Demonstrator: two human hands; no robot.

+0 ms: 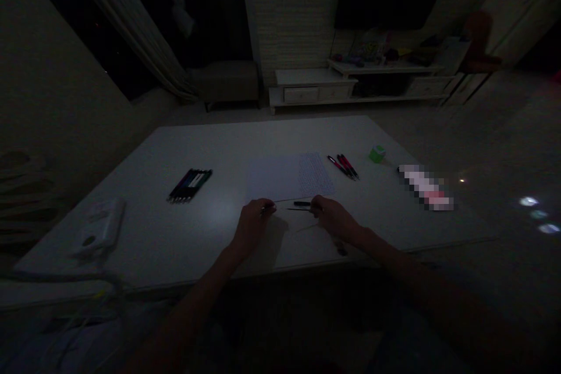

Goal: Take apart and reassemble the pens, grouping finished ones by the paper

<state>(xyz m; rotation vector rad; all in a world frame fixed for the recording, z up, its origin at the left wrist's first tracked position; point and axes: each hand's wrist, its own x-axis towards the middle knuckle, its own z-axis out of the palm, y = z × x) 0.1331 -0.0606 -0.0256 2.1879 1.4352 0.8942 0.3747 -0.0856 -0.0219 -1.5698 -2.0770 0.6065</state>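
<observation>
Near the front of the white table (pixel 228 146), my left hand (pixel 254 222) pinches a small dark piece (pixel 265 208); the dim light hides what kind it is. Across a short gap, my right hand (pixel 333 217) is closed round a thin dark rod (pixel 297 209) that looks like a pen refill and points left. Just above the rod is a short black pen part (pixel 302 203), its right end close to my right fingers. A thin pale strip (pixel 307 227) lies below. Beyond both hands is a sheet of paper (pixel 274 176), its right part covered in writing.
Several dark pens (pixel 190 186) lie side by side at the left. Red and black pens (pixel 344 166) lie right of the paper, near a green cube (pixel 377 153) and a blurred-out pink object (pixel 425 187). A white box-like device (pixel 101 225) stands at the left edge.
</observation>
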